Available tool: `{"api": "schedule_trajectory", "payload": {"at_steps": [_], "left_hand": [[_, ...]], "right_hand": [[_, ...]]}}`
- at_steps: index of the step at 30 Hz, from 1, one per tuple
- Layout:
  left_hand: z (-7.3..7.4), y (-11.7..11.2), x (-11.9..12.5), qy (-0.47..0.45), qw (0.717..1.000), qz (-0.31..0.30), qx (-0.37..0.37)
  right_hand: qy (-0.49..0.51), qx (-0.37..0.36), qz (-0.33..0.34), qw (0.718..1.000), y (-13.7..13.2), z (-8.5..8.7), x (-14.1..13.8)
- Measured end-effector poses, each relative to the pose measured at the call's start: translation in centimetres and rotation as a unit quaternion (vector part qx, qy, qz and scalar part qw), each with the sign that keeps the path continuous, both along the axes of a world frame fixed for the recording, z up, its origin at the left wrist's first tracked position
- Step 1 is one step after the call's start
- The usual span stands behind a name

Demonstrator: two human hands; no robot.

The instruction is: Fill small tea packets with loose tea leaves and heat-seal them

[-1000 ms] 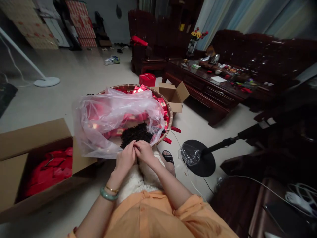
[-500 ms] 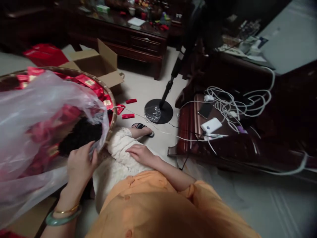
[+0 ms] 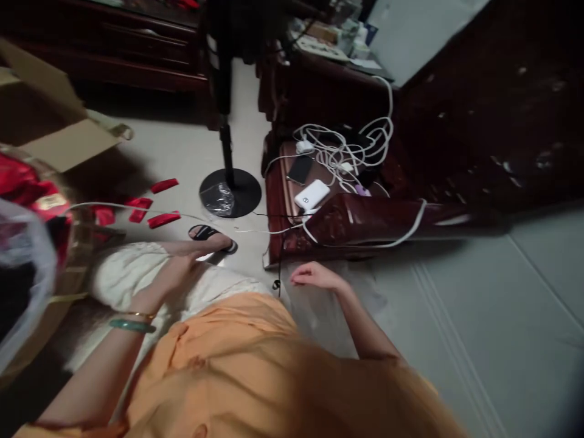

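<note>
My left hand, with a gold bangle and a green bangle at its wrist, is over the white lace garment on my lap. Motion smears its fingers, so their grip is unclear. Out to the right hangs my right hand, its fingers loosely bent and nothing visible in them. Below it a clear plastic sheet or bag lies on the floor. At the left edge a round woven basket holds red packets and a translucent plastic bag with dark contents.
Several red packets lie on the floor by an open cardboard box. A black stand base stands ahead. The dark wooden seat carries a white power bank, a phone and coiled white cables.
My left hand has left the plastic bag and moved right over my lap. My right hand has lifted off the white garment and moved right. The view has turned right.
</note>
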State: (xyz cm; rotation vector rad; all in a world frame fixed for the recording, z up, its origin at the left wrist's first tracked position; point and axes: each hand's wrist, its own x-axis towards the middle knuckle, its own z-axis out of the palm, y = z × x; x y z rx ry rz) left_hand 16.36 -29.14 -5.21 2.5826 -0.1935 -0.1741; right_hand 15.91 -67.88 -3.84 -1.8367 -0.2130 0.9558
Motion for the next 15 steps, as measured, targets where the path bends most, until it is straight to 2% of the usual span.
{"api": "schedule_trajectory", "payload": {"at_steps": [2, 5, 7, 8, 10, 11, 13, 15], "left_hand": [[-0.6, -1.7, 0.6, 0.022, 0.998, -0.05, 0.032], [-0.1, -4.8, 1.1, 0.068, 0.991, -0.105, 0.049], [1.2, -7.8, 1.3, 0.108, 0.987, -0.113, 0.046], [2.0, -9.6, 1.2, 0.13, 0.983, -0.127, 0.026], [3.7, -13.4, 0.8, 0.167, 0.969, -0.179, -0.03], [4.3, -15.4, 0.3, 0.185, 0.961, -0.198, -0.057], [5.1, -19.1, -1.1, 0.234, 0.937, -0.24, -0.102], [5.0, -22.5, -2.9, 0.257, 0.924, -0.258, -0.118]], "right_hand": [[0.04, -0.013, -0.034, 0.999, -6.4, 1.5, -1.2], [0.037, -0.047, -0.209, 0.976, -15.1, 2.4, -5.2], [0.125, -0.041, -0.228, 0.965, -18.6, 1.5, -8.4], [0.172, -0.043, -0.238, 0.955, -19.2, 0.7, -9.8], [0.28, -0.062, -0.271, 0.919, -18.2, -1.6, -11.8], [0.308, -0.041, -0.295, 0.904, -16.7, -2.9, -12.1], [0.248, 0.041, -0.404, 0.88, -12.8, -5.1, -11.8], [0.216, 0.071, -0.439, 0.87, -8.7, -6.3, -10.5]]}}
